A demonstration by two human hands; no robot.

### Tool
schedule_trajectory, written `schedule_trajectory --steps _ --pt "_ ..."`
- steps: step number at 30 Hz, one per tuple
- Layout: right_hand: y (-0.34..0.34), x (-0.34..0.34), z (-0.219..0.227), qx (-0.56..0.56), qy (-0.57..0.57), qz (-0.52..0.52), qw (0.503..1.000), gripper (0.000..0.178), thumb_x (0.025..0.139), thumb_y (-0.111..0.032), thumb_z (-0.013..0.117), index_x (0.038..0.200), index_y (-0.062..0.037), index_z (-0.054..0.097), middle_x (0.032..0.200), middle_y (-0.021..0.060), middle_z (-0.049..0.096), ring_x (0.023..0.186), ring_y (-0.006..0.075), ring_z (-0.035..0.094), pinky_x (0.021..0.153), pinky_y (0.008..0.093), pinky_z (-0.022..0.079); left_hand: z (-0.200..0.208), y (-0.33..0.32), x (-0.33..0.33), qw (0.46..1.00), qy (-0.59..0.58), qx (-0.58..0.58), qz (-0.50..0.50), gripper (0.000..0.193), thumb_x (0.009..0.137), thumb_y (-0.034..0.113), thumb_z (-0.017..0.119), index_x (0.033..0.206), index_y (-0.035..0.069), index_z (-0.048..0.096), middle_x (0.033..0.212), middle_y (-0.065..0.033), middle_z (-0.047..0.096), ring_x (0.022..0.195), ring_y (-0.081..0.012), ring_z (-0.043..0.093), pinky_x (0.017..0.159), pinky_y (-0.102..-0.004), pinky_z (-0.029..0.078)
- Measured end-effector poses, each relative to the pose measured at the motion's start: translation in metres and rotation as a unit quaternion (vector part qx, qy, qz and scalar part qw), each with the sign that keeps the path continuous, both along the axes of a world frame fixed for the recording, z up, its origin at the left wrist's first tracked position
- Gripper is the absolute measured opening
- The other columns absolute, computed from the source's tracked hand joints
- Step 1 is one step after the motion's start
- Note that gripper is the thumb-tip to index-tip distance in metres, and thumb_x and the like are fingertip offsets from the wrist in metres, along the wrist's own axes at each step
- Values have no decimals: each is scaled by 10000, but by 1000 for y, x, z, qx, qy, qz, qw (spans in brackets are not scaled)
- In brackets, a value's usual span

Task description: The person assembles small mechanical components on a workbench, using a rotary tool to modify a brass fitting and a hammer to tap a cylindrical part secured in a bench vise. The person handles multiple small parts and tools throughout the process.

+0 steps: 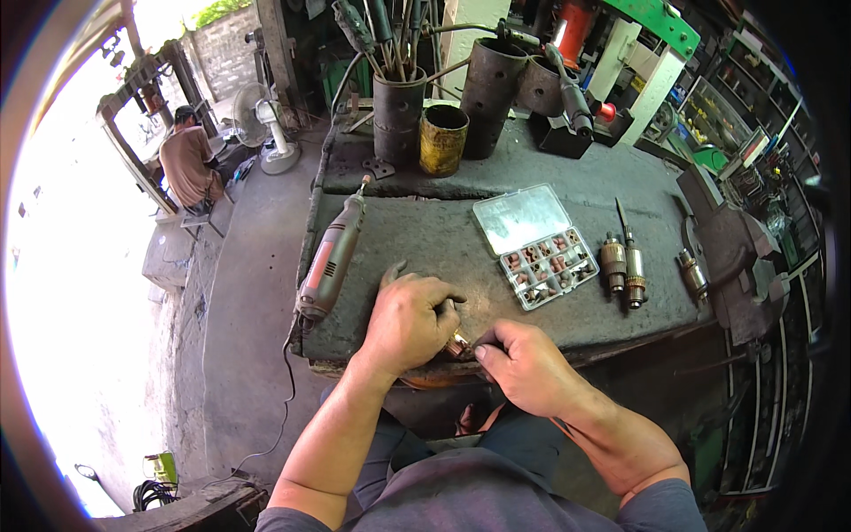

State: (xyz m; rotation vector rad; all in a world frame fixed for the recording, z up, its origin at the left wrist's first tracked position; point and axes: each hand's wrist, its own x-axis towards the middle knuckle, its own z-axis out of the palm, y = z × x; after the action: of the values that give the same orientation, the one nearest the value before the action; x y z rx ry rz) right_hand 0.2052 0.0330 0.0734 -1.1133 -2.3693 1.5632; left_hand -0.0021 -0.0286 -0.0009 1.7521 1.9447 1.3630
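Observation:
At the bench's front edge, my left hand [408, 321] is closed around a small motor armature [457, 343], whose copper-coloured end shows between my hands. The rest of it is hidden under my fingers. My right hand [530, 365] is pinched, thumb against fingers, right at that end; what it grips there is too small to make out. Left of my left hand lies a grey and red rotary tool [333, 257] with a small pinkish tip. Beyond my right hand, a clear compartment case [551, 269] stands with its lid up, holding several small grinding bits.
Two more armatures [613, 264] lie right of the case, another [693, 277] by a vise [740, 257]. Metal cylinders [399, 115], one full of tools, and a yellow can [443, 140] stand behind. A cord hangs off the left edge. Another person [189, 164] sits far left beside a fan [266, 129].

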Motion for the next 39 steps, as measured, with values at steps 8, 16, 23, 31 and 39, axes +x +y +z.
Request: schedule_trajectory --steps 8,16,23,31,39 --pt "1 -4 4 38 -18 15 999 196 1105 -137 673 1078 52 721 835 84 711 775 148 623 717 384 530 2 -1 0 1000 12 13 -5 176 885 53 701 986 22 841 907 -171 786 892 -391 737 842 -483 584" --pt "-1 -2 6 56 -15 20 998 245 1100 -173 661 1088 69 692 958 296 747 865 436 738 794 509 569 4 0 0 1000 7 21 -11 186 888 63 696 993 20 843 918 -179 790 896 -387 738 862 -481 584" --pt "-4 0 -1 50 -10 7 999 216 1097 -162 688 1091 51 728 855 161 730 783 192 643 742 416 541 5 -2 1 1000 -4 6 -3 198 900 71 684 1003 18 845 933 -185 794 916 -390 748 882 -487 586" --pt "-5 2 -5 50 -29 -13 998 219 1103 -170 690 1098 48 720 852 153 723 786 191 641 743 408 543 6 -4 1 1000 -10 4 -6 222 913 88 675 1040 17 842 952 -189 797 951 -396 749 917 -495 584" --pt "-7 8 4 66 -14 16 998 205 1122 -152 672 1077 45 706 821 78 705 759 147 620 706 383 533 2 -10 0 999 39 0 8 202 909 141 698 1017 37 833 991 -165 780 995 -409 728 980 -519 556"
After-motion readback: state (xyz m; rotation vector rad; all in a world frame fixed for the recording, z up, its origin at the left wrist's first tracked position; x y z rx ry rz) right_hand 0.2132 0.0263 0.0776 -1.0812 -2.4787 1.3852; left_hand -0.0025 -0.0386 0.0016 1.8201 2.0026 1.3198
